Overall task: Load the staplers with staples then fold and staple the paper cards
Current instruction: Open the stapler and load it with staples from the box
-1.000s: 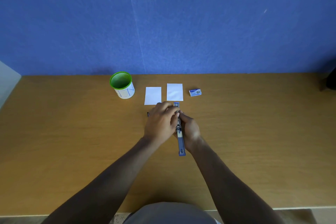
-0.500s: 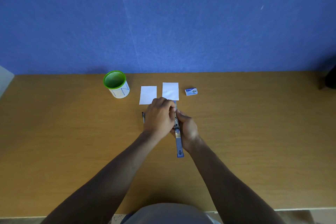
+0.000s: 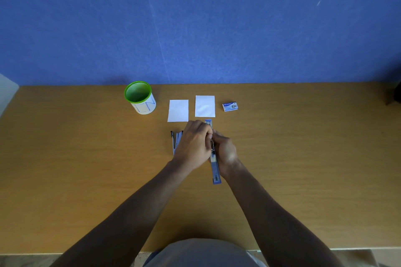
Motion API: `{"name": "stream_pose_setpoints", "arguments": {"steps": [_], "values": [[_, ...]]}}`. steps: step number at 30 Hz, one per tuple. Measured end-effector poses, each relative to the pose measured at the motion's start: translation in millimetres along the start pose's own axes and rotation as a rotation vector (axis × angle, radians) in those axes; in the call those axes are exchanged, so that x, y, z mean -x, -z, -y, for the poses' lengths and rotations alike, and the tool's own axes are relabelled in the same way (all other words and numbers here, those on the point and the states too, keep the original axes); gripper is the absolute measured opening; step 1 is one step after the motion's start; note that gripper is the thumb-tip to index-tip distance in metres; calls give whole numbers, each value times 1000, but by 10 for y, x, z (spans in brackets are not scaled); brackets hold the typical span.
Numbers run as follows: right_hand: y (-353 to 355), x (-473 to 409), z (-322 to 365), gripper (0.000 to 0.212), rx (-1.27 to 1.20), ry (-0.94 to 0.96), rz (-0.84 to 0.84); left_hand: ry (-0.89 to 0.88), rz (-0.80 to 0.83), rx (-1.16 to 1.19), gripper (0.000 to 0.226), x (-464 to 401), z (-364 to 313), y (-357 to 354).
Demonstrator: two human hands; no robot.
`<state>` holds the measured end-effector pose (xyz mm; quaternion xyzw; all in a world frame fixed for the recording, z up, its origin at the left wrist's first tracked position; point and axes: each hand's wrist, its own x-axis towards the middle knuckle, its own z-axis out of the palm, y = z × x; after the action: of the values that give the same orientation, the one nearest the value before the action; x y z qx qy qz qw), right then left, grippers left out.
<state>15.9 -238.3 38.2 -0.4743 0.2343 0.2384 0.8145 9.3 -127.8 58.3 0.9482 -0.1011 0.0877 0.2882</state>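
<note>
While both hands work at table centre, two staplers show: an opened blue stapler (image 3: 214, 165) between the hands, a second stapler (image 3: 175, 141) partly hidden left of them. Left hand (image 3: 194, 144) pinches at its metal channel, held item too small to tell; right hand (image 3: 225, 150) wraps the stapler. Two white cards (image 3: 178, 110) (image 3: 205, 106), one staple box (image 3: 230, 106), one green cup (image 3: 140, 97) sit farther. Wooden table (image 3: 303, 147), blue wall (image 3: 217, 17).

Both hands crowded over the opened stapler (image 3: 214, 167) at table centre, second stapler (image 3: 175, 142) close at their left, two paper cards (image 3: 178, 110) just beyond, staple box (image 3: 230, 106) and green cup (image 3: 140, 97) flanking those, wide bare tabletop (image 3: 314, 147) either side.
</note>
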Motion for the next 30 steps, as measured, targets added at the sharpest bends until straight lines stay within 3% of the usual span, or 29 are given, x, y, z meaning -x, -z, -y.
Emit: {"name": "stream_pose_setpoints", "arguments": {"steps": [7, 16, 21, 25, 30], "values": [[5, -42, -47, 24, 30, 9, -5, -51, 23, 96, 9, 13, 9, -4], [-13, -199, -51, 32, -109, -46, -75, -166, 37, 171, 11, 176, 60, 6], [-50, -140, -81, 27, -107, -16, 8, -133, -100, 231, 10, 152, 84, 65], [-79, -60, -83, 19, -71, 17, 94, -16, -218, 101, 19, 52, 200, 52], [-112, -53, -121, 25, -48, 10, 93, -40, -141, -165, 29, -3, 283, 24]]}}
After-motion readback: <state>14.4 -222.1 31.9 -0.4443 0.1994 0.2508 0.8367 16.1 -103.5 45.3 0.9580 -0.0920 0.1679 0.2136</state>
